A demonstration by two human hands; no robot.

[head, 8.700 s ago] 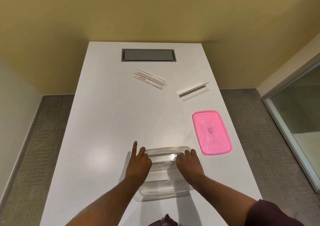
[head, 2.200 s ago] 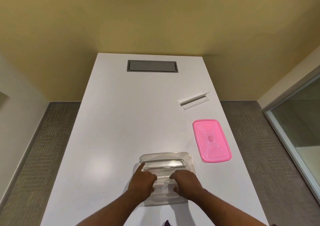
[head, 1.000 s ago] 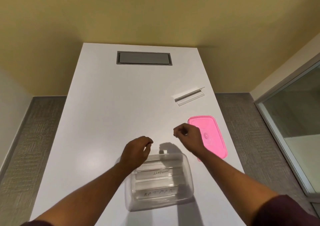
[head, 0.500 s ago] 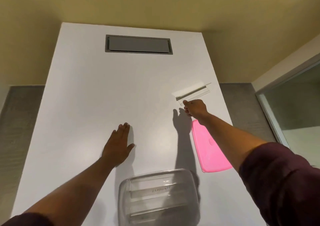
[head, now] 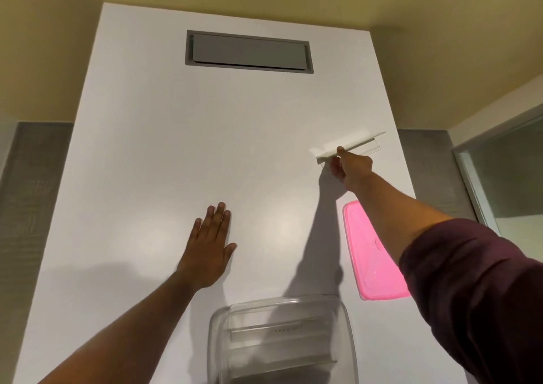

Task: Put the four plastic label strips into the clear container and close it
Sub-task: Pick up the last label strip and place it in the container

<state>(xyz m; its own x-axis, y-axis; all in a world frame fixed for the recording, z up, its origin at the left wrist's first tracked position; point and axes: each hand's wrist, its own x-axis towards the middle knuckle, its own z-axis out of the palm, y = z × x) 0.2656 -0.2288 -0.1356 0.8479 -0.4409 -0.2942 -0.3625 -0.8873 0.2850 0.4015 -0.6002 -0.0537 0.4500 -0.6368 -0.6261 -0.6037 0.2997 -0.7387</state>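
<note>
Right hand (head: 351,167) now pinching the last label strip (head: 349,148) far right, merely reaching half a second ago; left hand (head: 210,245) flat, holding nothing. Container (head: 282,339) next, then pink lid (head: 373,254).

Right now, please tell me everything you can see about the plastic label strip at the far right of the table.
The plastic label strip is long, narrow and folded lengthwise: a white opaque upper flap over a clear lower part that shows at its right end. It lies slanted near the right edge of the white table, its right end farther away and seemingly higher. The right hand pinches its left end, thumb on top. Whether it still touches the table cannot be told. No writing on it is legible.
</note>
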